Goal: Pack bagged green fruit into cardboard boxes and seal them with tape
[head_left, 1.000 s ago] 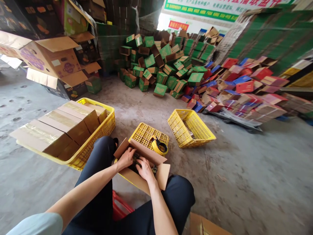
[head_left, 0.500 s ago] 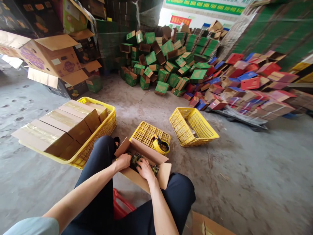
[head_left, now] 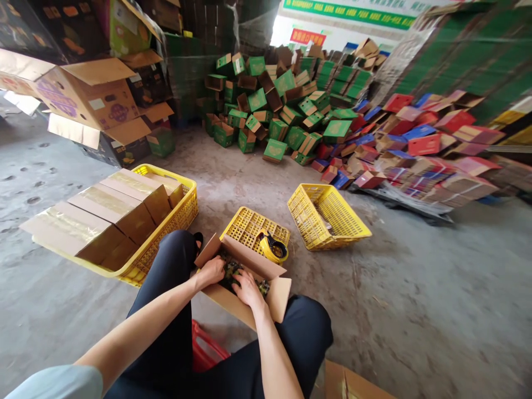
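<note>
An open cardboard box (head_left: 233, 302) lies across my lap with its flaps raised. Inside are small dark green and yellowish items (head_left: 231, 270), too small to name. My left hand (head_left: 211, 271) reaches over the box's left end, its fingers curled down at the contents; whatever they grip is hidden. Lying on the items nearer the middle, my right hand (head_left: 247, 287) has its fingers apart and holds nothing I can see. Just beyond the box, a yellow tape dispenser (head_left: 274, 249) with a black part rests on an upturned yellow crate (head_left: 241, 221).
At left, a yellow basket (head_left: 191, 194) holds several taped cartons (head_left: 103, 202). Another yellow basket (head_left: 344, 213) stands tilted on the right. Behind are heaps of green boxes (head_left: 274, 149) and red and blue boxes (head_left: 424, 144). Cardboard (head_left: 353, 382) lies by my right knee.
My left hand has shifted slightly right, its fingers farther over the items. My right hand stays nearly in place. The view has moved a little.
</note>
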`<act>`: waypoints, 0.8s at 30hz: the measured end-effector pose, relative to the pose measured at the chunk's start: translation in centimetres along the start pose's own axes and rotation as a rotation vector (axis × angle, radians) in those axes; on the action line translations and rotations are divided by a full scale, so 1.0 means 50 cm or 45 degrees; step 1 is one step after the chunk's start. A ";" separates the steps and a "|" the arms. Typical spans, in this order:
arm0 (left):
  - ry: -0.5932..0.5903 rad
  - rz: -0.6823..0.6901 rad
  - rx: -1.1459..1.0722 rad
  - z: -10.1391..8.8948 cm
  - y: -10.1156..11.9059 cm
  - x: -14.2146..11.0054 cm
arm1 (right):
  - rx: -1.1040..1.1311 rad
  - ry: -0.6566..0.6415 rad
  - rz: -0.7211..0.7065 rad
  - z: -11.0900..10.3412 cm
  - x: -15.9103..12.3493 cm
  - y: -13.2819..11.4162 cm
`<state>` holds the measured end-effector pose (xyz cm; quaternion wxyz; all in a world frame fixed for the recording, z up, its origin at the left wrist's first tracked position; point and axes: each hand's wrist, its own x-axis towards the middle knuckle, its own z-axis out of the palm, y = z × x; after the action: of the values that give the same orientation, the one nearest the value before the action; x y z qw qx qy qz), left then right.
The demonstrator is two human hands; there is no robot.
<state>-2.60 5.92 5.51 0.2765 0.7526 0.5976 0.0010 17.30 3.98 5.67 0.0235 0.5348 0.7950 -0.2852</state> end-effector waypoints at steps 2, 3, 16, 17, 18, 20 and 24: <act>0.023 -0.032 0.024 -0.008 0.002 -0.001 | 0.002 0.010 0.009 -0.001 -0.002 0.000; 0.025 -0.058 0.047 -0.011 0.004 -0.002 | 0.002 0.016 0.016 -0.002 -0.002 0.000; -0.017 -0.088 0.168 -0.014 0.017 -0.021 | -0.094 0.138 0.355 -0.055 -0.052 0.051; -0.011 -0.053 0.160 -0.015 0.015 -0.020 | -0.099 0.118 0.367 -0.052 -0.056 0.050; -0.007 -0.009 0.150 -0.015 0.014 -0.018 | -0.103 0.093 0.373 -0.047 -0.057 0.048; -0.017 0.116 0.134 -0.009 0.011 -0.010 | -0.106 0.031 0.367 -0.035 -0.055 0.040; -0.134 0.317 0.103 0.022 0.002 0.012 | -0.135 -0.083 0.380 -0.022 -0.039 0.024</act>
<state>-1.97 6.01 4.42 0.2748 0.8304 0.4838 -0.0282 19.49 3.20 6.74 0.1195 0.6355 0.7195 -0.2534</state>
